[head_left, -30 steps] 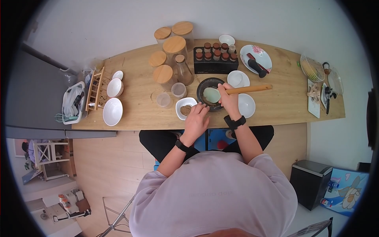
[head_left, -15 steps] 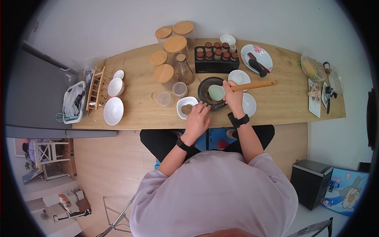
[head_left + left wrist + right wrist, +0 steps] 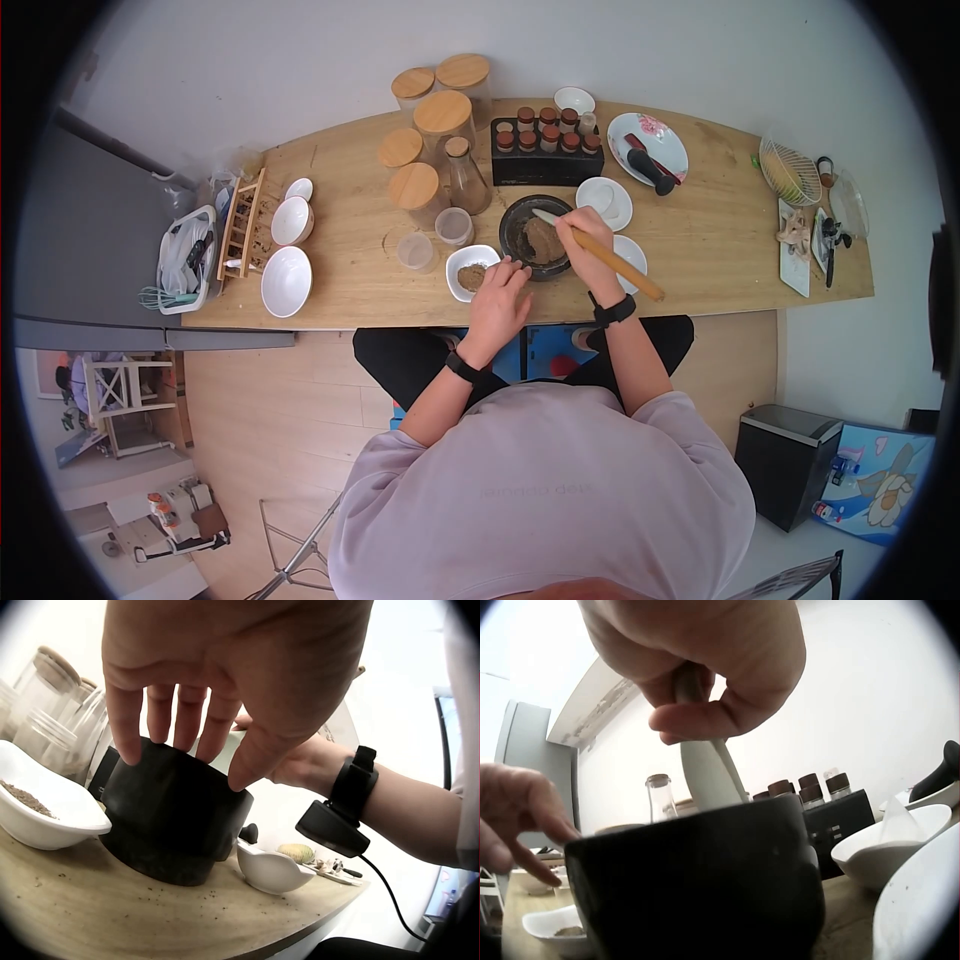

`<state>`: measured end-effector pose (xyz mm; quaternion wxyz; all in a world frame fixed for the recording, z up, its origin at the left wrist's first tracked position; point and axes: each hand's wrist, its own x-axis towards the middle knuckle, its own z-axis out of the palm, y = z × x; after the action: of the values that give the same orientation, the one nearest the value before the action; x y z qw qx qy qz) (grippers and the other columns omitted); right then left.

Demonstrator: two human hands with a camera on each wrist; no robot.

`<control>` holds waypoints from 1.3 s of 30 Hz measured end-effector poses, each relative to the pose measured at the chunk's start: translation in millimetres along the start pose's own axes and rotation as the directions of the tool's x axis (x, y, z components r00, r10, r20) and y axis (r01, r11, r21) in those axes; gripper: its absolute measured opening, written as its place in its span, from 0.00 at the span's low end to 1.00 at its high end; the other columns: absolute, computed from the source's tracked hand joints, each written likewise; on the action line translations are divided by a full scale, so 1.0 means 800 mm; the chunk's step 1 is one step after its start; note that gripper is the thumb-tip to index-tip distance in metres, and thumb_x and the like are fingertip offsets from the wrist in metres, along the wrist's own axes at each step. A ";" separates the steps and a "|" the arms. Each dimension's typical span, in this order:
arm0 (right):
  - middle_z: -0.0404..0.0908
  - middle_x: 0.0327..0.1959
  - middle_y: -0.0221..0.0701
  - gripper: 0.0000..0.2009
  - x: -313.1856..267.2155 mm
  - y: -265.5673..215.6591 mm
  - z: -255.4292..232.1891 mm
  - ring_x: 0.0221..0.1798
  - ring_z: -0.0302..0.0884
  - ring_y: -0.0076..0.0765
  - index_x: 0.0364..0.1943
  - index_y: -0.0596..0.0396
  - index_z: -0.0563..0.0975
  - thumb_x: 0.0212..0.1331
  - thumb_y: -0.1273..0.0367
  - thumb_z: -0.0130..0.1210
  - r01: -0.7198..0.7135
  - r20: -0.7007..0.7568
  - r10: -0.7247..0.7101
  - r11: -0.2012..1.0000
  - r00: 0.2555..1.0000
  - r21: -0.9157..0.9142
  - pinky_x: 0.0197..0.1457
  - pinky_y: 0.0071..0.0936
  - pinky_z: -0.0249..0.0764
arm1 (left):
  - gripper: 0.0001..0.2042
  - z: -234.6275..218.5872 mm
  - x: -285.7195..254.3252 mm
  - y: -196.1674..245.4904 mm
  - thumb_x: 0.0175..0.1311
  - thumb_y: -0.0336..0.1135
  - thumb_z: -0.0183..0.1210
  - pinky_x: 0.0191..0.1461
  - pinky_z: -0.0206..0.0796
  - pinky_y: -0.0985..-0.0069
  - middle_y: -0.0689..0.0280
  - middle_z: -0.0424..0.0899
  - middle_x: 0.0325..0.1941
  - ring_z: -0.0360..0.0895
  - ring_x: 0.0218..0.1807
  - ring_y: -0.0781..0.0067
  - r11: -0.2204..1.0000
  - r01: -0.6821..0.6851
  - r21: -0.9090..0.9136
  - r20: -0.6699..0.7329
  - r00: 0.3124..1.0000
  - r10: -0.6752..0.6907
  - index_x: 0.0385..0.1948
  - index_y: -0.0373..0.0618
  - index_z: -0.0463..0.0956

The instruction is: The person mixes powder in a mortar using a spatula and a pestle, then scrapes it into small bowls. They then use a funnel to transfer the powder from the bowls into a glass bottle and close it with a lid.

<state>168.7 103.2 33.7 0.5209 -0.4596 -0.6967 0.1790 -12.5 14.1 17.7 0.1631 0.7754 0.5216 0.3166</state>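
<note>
With the spatula [image 3: 549, 218] held in the right hand's [image 3: 588, 240] curled fingers at the mortar's [image 3: 508, 240] twelve o'clock, powder [image 3: 544, 242] could be flicked out by a hard scrape. The mortar might be shifted, its rim being only touched by the left hand's [image 3: 497, 312] loosely spread fingers. Brown grounds [image 3: 470, 277] are contained in the white bowl [image 3: 453, 287] at eight o'clock.

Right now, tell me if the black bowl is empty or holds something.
Not empty: the head view shows brown powder inside the black bowl. How full, I cannot tell.
</note>
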 end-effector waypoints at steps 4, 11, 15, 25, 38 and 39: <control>0.76 0.29 0.36 0.07 -0.011 0.000 -0.009 0.30 0.76 0.36 0.29 0.63 0.78 0.61 0.73 0.61 -0.100 0.228 0.085 0.993 0.970 0.055 0.35 0.31 0.70 | 0.20 -0.002 0.001 0.001 0.54 0.28 0.65 0.64 0.67 0.60 0.55 0.77 0.56 0.71 0.64 0.48 1.000 0.000 0.013 -0.004 1.000 0.000 0.51 0.42 0.77; 0.76 0.28 0.37 0.07 -0.002 -0.020 0.016 0.30 0.76 0.45 0.27 0.60 0.77 0.60 0.72 0.61 -0.085 -0.061 0.084 0.996 0.995 -0.020 0.36 0.36 0.71 | 0.20 0.001 -0.001 0.000 0.54 0.28 0.65 0.64 0.67 0.59 0.55 0.77 0.56 0.70 0.65 0.48 1.000 -0.001 0.003 -0.001 1.000 0.001 0.51 0.41 0.76; 0.77 0.30 0.37 0.06 -0.012 -0.026 0.012 0.32 0.77 0.44 0.30 0.61 0.80 0.59 0.71 0.62 -0.026 0.264 0.010 0.998 0.965 0.061 0.37 0.34 0.72 | 0.20 0.001 -0.001 0.000 0.54 0.28 0.65 0.64 0.67 0.59 0.55 0.77 0.56 0.70 0.65 0.48 1.000 -0.007 0.006 0.001 1.000 0.007 0.52 0.41 0.76; 0.77 0.30 0.37 0.07 0.010 -0.020 -0.002 0.32 0.78 0.42 0.27 0.59 0.79 0.58 0.70 0.62 -0.030 0.279 0.014 0.998 0.960 0.055 0.36 0.34 0.71 | 0.21 0.003 -0.003 -0.002 0.54 0.28 0.65 0.64 0.67 0.59 0.55 0.77 0.57 0.70 0.65 0.49 1.000 0.002 -0.001 0.005 1.000 -0.002 0.51 0.42 0.76; 0.80 0.29 0.36 0.07 0.016 -0.027 0.000 0.34 0.79 0.44 0.29 0.58 0.80 0.58 0.69 0.61 -0.047 0.364 0.000 0.991 0.932 0.121 0.38 0.35 0.73 | 0.21 0.000 -0.002 0.000 0.54 0.27 0.65 0.65 0.67 0.59 0.55 0.77 0.56 0.70 0.65 0.48 1.000 -0.007 0.000 -0.001 1.000 0.007 0.51 0.42 0.76; 0.80 0.29 0.37 0.07 0.017 -0.028 -0.001 0.34 0.79 0.44 0.29 0.58 0.80 0.58 0.69 0.61 -0.016 0.416 -0.049 0.988 0.908 0.153 0.38 0.35 0.74 | 0.21 -0.001 -0.003 0.000 0.54 0.27 0.65 0.65 0.67 0.59 0.55 0.77 0.57 0.70 0.65 0.48 1.000 -0.004 0.001 -0.001 1.000 0.004 0.51 0.42 0.76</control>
<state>158.4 102.5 57.9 0.3949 -0.3633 -0.7801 0.3217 -13.3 11.8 17.3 0.1616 0.7764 0.5201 0.3171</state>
